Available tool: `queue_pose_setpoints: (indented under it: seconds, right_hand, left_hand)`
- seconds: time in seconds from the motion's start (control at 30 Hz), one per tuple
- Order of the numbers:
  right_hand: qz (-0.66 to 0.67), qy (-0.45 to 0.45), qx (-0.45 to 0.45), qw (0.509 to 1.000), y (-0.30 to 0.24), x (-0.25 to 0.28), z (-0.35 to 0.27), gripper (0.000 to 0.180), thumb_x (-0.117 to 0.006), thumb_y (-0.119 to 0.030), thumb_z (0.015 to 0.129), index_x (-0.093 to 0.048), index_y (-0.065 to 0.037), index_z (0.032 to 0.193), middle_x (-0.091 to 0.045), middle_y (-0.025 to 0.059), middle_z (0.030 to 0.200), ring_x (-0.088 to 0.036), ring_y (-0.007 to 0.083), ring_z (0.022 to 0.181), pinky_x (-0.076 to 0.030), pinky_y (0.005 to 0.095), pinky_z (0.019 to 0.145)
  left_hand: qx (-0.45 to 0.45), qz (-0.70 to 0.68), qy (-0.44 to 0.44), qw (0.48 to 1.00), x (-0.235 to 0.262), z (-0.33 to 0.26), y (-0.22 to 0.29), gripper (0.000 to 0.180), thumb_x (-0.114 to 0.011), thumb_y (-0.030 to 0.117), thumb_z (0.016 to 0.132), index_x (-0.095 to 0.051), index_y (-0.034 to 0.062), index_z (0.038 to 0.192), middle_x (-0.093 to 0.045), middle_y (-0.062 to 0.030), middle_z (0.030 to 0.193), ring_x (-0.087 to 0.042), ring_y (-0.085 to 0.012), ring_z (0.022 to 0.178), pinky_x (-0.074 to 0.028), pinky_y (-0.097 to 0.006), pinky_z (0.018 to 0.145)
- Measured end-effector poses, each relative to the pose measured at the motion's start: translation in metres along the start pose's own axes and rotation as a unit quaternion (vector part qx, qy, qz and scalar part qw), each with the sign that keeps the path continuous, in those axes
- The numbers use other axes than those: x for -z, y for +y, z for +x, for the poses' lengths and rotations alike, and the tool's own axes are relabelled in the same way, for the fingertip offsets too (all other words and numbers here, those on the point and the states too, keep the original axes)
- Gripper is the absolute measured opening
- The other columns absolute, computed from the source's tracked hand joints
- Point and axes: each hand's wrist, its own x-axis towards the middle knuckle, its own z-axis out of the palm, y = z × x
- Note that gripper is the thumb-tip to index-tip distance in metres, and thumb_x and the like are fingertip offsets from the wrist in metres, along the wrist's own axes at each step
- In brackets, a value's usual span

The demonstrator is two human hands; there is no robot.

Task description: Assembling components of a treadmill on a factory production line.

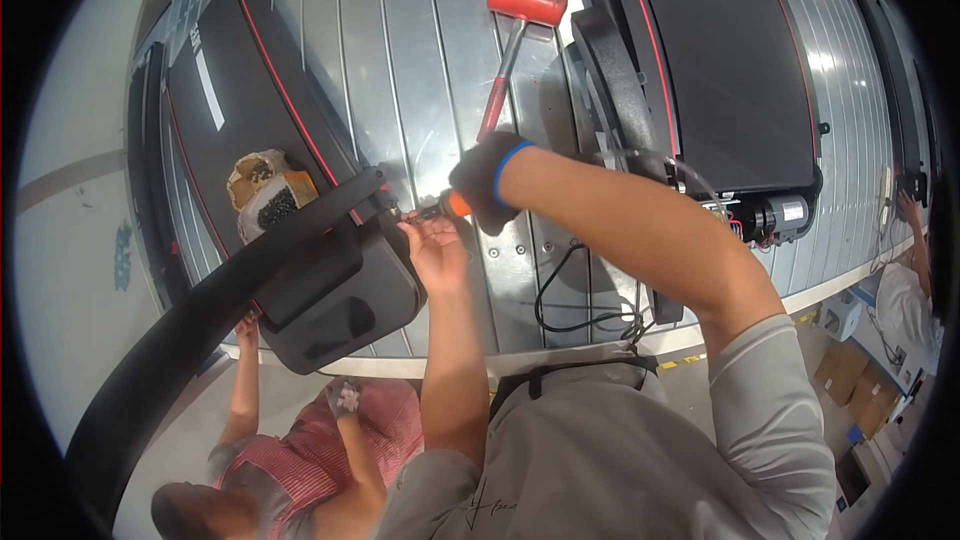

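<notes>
Black-gloved right grip [487, 183] curls around an orange-and-black cylindrical driver [459, 203], over the tabletop [455, 70] toward its near edge; bare left grip [437, 245] half-curls by its tip, hold unclear. Probably rigid, moderately heavy, best held by its handle.

The tool [459, 204], orange and black, points left toward the upper end of the bar [190, 300]; contact is unclear. The bar, black and curved, slants across the near part of the treadmill [245, 90], flat, dark, red-striped.
</notes>
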Motion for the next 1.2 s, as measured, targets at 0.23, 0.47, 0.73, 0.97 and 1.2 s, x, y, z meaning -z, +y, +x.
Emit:
queue_pose_setpoints:
  seconds: [0.23, 0.47, 0.73, 0.97, 1.2]
  right_hand:
    - [-0.041, 0.087, -0.027, 0.995, 0.01, -0.04, 0.062, 0.022, -0.071, -0.019, 0.083, -0.072, -0.012, 0.104, -0.077, 0.009, 0.092, -0.075, 0.0315, 0.088, -0.053, 0.0507, 0.079]
    - [-0.025, 0.182, 0.018, 0.983, 0.036, -0.063, 0.08, 0.019, -0.066, -0.017, 0.085, -0.068, -0.014, 0.103, -0.074, 0.0086, 0.09, -0.074, 0.0333, 0.085, -0.054, 0.051, 0.075]
    - [-0.011, 0.133, 0.035, 0.99, 0.041, -0.06, 0.087, 0.022, -0.064, -0.017, 0.087, -0.066, -0.014, 0.108, -0.075, 0.0093, 0.095, -0.074, 0.0349, 0.086, -0.054, 0.0503, 0.075]
    - [-0.015, 0.177, 0.057, 0.982, 0.066, -0.071, 0.094, 0.023, -0.052, -0.029, 0.097, -0.066, -0.013, 0.104, -0.074, 0.0108, 0.09, -0.072, 0.0389, 0.083, -0.053, 0.0531, 0.074]
    - [-0.009, 0.189, 0.062, 0.98, 0.059, -0.067, 0.105, 0.02, -0.055, -0.027, 0.097, -0.067, -0.013, 0.102, -0.073, 0.0109, 0.084, -0.073, 0.0369, 0.081, -0.054, 0.0526, 0.069]
  left_hand:
    - [-0.016, -0.025, 0.188, 0.982, 0.008, 0.039, 0.006, 0.024, -0.053, 0.033, 0.107, -0.069, 0.0151, 0.106, -0.065, 0.0069, 0.083, -0.056, -0.01, 0.079, -0.041, -0.028, 0.077]
    - [-0.026, -0.012, 0.212, 0.977, 0.002, 0.039, 0.004, 0.023, -0.055, 0.034, 0.106, -0.07, 0.0175, 0.113, -0.072, 0.0091, 0.098, -0.06, -0.0106, 0.09, -0.041, -0.033, 0.081]
    - [-0.015, -0.034, 0.156, 0.987, -0.003, 0.029, 0.014, 0.033, -0.047, 0.038, 0.11, -0.071, 0.0167, 0.114, -0.074, 0.0048, 0.102, -0.062, -0.0171, 0.091, -0.045, -0.039, 0.083]
    - [-0.384, 0.882, 0.097, 0.254, -0.082, 0.0, 0.072, 0.032, -0.048, 0.023, 0.107, -0.068, -0.002, 0.112, -0.07, -0.0188, 0.105, -0.068, -0.0347, 0.093, -0.055, -0.044, 0.08]
    - [-0.28, 0.932, 0.132, 0.191, -0.061, 0.048, 0.087, 0.037, -0.044, 0.026, 0.107, -0.064, -0.0024, 0.12, -0.065, -0.0277, 0.125, -0.062, -0.0462, 0.115, -0.051, -0.055, 0.095]
